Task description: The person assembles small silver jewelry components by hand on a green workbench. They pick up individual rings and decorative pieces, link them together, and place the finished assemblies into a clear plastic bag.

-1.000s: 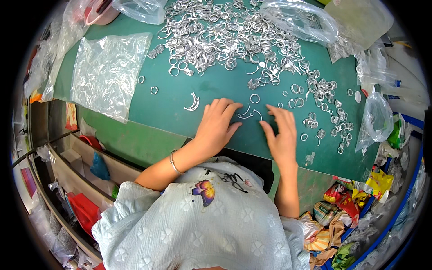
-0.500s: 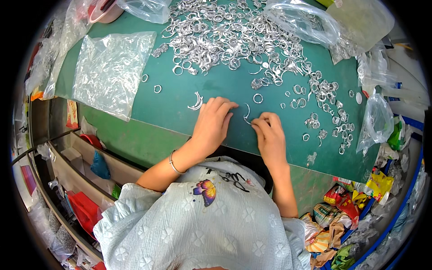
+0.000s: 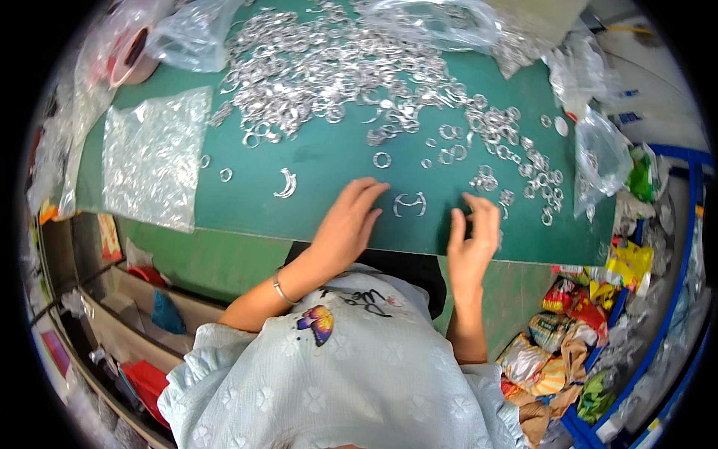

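On the green tabletop lie a few thin curved silver pieces [image 3: 422, 204], set down between my two hands. My left hand [image 3: 346, 224] rests left of them, its fingers stretched forward and thumb apart, with nothing visible in it. To their right is my right hand [image 3: 476, 238], slightly blurred, thumb and fingers spread and holding nothing I can see. Beyond the pieces is a single silver ring [image 3: 382, 159]. A small group of silver crescent-shaped strips [image 3: 286, 183] lies left of my left hand.
A wide heap of silver rings [image 3: 321, 71] covers the far middle of the green table [image 3: 254, 206], with smaller clusters trailing right. A clear plastic bag [image 3: 155, 161] lies flat at left; another clear bag [image 3: 600, 161] sits at right. An open drawer [image 3: 123, 318] is lower left, snack packets [image 3: 557, 337] lower right.
My right hand has let go of a curved piece and moved right, opening. Curved pieces now lie together between my hands. The whole view has shifted, the table appearing further left.
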